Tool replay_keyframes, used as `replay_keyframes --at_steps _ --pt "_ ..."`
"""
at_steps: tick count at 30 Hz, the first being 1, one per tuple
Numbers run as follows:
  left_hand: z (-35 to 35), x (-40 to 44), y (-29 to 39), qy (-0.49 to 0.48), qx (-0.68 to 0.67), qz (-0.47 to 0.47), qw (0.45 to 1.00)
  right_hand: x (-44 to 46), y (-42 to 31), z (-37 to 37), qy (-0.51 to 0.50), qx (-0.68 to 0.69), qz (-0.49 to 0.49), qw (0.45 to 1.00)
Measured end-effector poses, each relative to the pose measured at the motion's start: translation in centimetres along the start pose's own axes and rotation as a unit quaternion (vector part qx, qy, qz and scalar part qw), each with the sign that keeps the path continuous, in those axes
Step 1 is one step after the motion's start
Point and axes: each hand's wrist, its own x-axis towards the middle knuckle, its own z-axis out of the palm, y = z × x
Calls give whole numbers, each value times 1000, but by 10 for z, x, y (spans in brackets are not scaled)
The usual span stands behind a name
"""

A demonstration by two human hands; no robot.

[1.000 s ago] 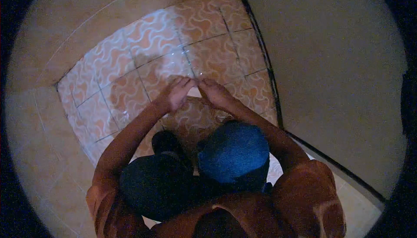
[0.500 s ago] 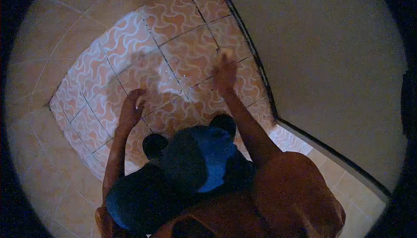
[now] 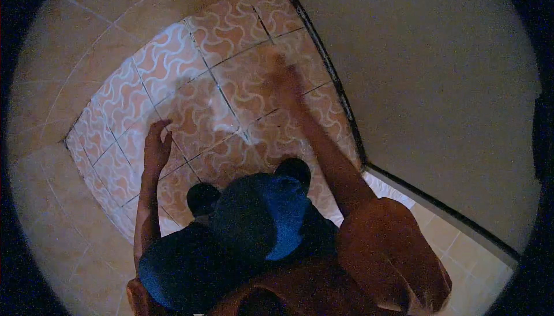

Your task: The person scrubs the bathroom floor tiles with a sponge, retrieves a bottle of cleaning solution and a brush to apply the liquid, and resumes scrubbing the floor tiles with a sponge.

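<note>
My left hand (image 3: 157,147) hovers over the patterned tiles at the left, fingers loosely curved and thumb apart, with nothing in it. My right hand (image 3: 285,82) is stretched forward over the patterned tile floor (image 3: 231,33), near the dark strip on the right, and is smeared by motion. At its fingertips shows a small pale orange thing (image 3: 272,53), too blurred to name; the fingers seem closed round it. Between the hands, a whitish, shiny wet-looking patch (image 3: 225,117) lies on the tiles.
A dark strip (image 3: 329,65) runs along the foot of a plain grey-brown surface (image 3: 427,73) at the right. Tan tiles (image 3: 52,171) border the patterned area at the left. My dark and blue clothing (image 3: 248,218) fills the lower middle, with two dark rounded shapes before it.
My right hand has swept forward and to the left over the tiles. My left hand has shifted left and slightly down. Fewer bright glints show on the whitish patch.
</note>
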Motion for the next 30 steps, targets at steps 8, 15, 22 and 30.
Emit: replay_keyframes --at_steps 8,15,22,30 --pt "6 -4 8 -43 -9 -27 999 38 69 10 238 -444 -67 861" --pt "-4 -16 21 -22 9 -51 998 13 -121 170 15 3 -138 990" --pt "-20 -62 39 15 51 -45 998 58 -83 76 -121 1 -86 989" --pt "-34 -92 68 -171 36 -142 974 105 66 41 63 -410 -176 893"
